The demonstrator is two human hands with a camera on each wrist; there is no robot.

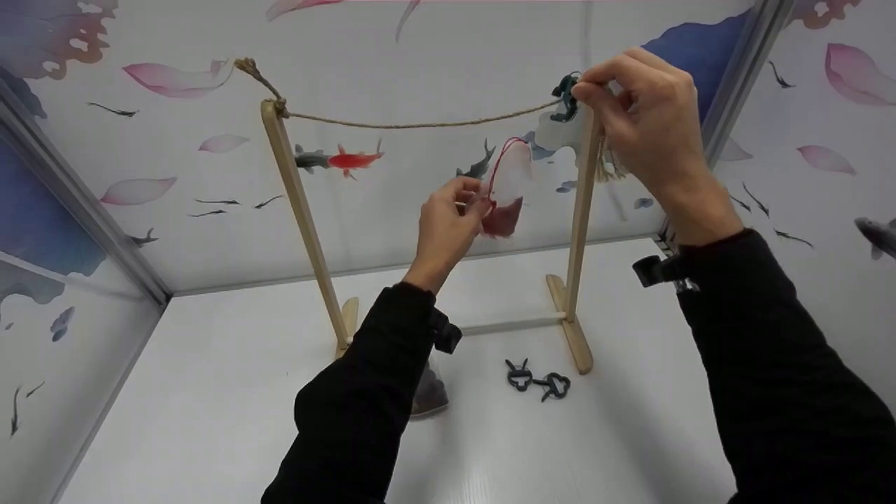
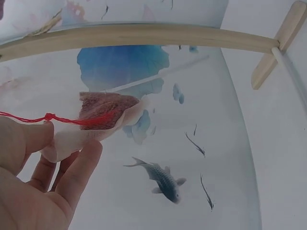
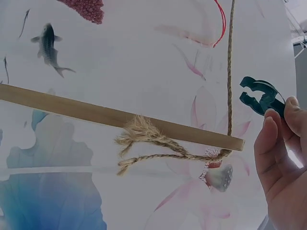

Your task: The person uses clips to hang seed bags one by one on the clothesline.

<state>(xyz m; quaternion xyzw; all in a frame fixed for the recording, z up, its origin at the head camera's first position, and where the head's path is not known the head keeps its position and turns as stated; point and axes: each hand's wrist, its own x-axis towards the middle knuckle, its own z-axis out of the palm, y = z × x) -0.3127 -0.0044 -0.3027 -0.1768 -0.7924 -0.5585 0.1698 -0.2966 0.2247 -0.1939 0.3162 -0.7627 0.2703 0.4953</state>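
Note:
A small wooden rack [image 1: 302, 210] stands on the white table with a jute rope [image 1: 420, 124] strung between its two posts. My left hand [image 1: 448, 224] pinches a translucent pouch [image 1: 505, 203] filled with dark red stuff [image 2: 106, 110] and fitted with a red drawstring [image 2: 29, 118], held below the rope. My right hand [image 1: 633, 105] pinches a dark teal clip [image 1: 565, 98] at the rope's right end, by the right post [image 1: 582, 210]. In the right wrist view the clip [image 3: 261, 96] stands beside the rope [image 3: 230, 67] with its jaws apart.
Two more dark clips [image 1: 537, 381] lie on the table in front of the rack's right foot. Another filled pouch [image 1: 428, 395] lies under my left forearm. Patterned walls close in the back and both sides.

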